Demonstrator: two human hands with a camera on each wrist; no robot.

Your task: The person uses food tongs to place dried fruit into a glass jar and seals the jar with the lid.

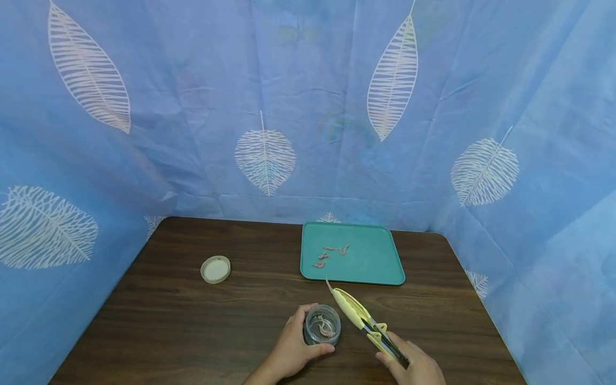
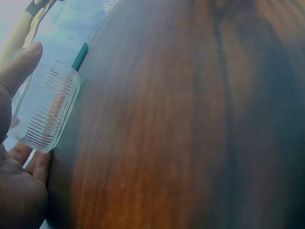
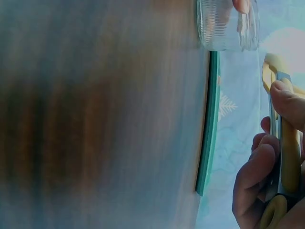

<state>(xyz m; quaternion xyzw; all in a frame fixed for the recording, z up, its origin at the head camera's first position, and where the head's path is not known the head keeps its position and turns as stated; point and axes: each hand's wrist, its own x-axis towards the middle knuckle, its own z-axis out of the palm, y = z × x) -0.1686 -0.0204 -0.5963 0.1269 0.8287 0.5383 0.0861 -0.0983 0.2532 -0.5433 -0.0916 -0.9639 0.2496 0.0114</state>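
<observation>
My left hand (image 1: 294,350) grips a clear ribbed jar (image 1: 309,330) on the table, thumb on the near side and fingers around the far side. Inside the jar lie a few pinkish, shrimp-like pieces (image 1: 326,330). My right hand (image 1: 415,363) holds yellow-tipped tongs (image 1: 358,315) to the right of the jar. Between the tongs' tips is one thin pinkish piece (image 1: 329,285), raised near the tray's front edge. In the right wrist view the fingers (image 3: 259,164) curl around the tongs' handles.
A teal tray (image 1: 370,262) at the back right bears several pinkish pieces (image 1: 323,256). A round lid (image 1: 215,269) with a pale inside lies at the back left of the dark wooden table (image 1: 192,326). Blue leaf-patterned cloth (image 1: 308,107) hangs behind and at the sides.
</observation>
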